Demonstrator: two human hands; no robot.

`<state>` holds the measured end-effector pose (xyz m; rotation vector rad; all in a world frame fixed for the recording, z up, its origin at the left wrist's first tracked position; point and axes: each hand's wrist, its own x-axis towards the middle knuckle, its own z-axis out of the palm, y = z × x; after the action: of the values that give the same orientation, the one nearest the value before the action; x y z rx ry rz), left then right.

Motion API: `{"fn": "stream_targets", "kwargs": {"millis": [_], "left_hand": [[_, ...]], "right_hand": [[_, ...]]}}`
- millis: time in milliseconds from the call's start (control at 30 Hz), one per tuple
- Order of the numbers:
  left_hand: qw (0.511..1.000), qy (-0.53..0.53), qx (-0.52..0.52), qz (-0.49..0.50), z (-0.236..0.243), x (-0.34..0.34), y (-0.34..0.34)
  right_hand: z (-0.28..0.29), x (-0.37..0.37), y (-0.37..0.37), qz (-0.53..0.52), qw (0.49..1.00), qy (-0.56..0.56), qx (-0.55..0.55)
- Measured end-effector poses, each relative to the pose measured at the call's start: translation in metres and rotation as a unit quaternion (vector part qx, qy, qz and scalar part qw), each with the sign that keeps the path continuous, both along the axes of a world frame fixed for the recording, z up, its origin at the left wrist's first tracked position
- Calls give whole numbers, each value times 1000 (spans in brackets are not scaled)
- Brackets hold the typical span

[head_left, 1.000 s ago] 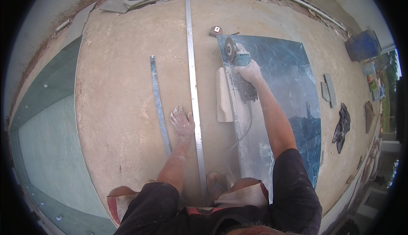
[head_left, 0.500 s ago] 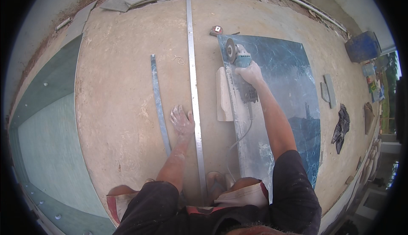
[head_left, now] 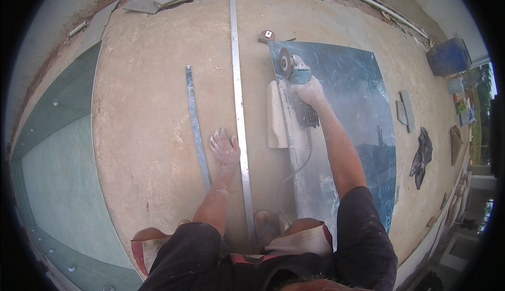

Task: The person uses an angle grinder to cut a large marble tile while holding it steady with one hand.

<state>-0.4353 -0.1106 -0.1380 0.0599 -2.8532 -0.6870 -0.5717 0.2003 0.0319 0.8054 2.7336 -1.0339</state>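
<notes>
My right hand [head_left: 311, 92] grips an angle grinder [head_left: 300, 70] on the left edge of a blue marbled tile [head_left: 368, 91], its disc near the far corner. Whitish dust lies along that edge, and haze blurs the tile's lower part. My left hand [head_left: 225, 149] rests open on the concrete floor, fingers spread, between a long metal straightedge [head_left: 236, 80] and a narrow blue tile strip [head_left: 193, 107]. A pale block [head_left: 275, 117] lies beside the tile's edge, and a tape measure [head_left: 266, 36] sits beyond its corner. The grinder's cord runs down toward my legs.
A pale green recessed basin [head_left: 58, 175] borders the floor at left. Tile offcuts [head_left: 142, 4] and a white pipe [head_left: 363, 4] lie along the back. At right are a blue container [head_left: 447, 57], grey pieces [head_left: 407, 109] and black crumpled plastic [head_left: 422, 157].
The dust haze over the lower part of the tile has thickened a little. My hands and the grinder stay nearly in place, with the view shifted very slightly.
</notes>
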Motion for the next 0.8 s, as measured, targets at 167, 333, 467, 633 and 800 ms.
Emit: {"fn": "stream_targets", "kwargs": {"millis": [167, 333, 467, 633, 800], "left_hand": [[1000, 7, -6, 3, -2, 0, -4], [1000, 15, -6, -1, -2, 0, -1], [1000, 20, -8, 1, -4, 1, -3], [999, 31, -8, -4, -6, -1, -4], [1000, 14, -25, 7, -5, 1, 0]], "right_hand": [[5, 3, -7, 1, 1000, -10, -12], [2, 8, -3, 0, 1000, 4, -22], [9, 12, -10, -4, 1000, -6, -30], [3, 12, -4, 10, 1000, -1, -23], [0, 15, -3, 3, 1000, -1, -17]]}}
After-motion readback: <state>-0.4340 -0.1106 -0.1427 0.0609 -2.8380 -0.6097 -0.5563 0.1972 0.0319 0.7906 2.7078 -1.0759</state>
